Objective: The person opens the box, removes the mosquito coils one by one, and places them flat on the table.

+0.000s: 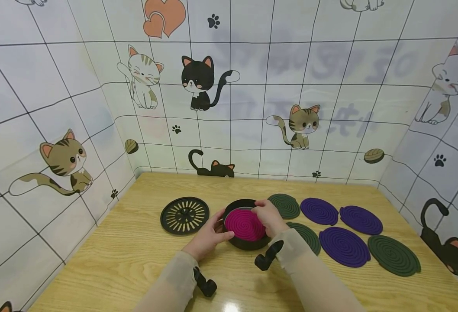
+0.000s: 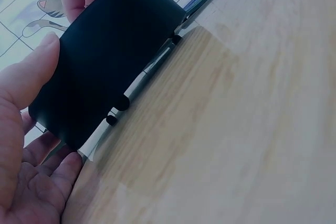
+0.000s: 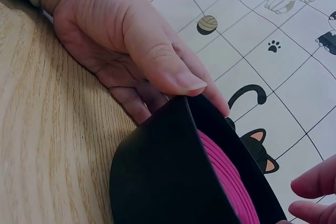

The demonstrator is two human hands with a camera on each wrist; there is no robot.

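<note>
A round black mosquito coil holder (image 1: pixel 248 245) stands at mid-table with a pink mosquito coil (image 1: pixel 246 224) inside it. My left hand (image 1: pixel 210 236) grips the holder's left side, its thumb along the dark outer wall (image 2: pixel 113 56) in the left wrist view and its other fingers round by the base. On the right, my right hand (image 1: pixel 269 218) holds the rim; the right wrist view has its thumb (image 3: pixel 165 69) on the edge and the fingers outside the wall. Small feet (image 2: pixel 122 102) under the holder show right at the tabletop.
A slotted black lid (image 1: pixel 185 215) lies left of the holder. Several coils lie to the right, among them a green coil (image 1: pixel 394 255) and a purple coil (image 1: pixel 344 246). A cat-print cloth (image 1: pixel 248 99) encloses the wooden table (image 1: pixel 135 251) at the back and sides.
</note>
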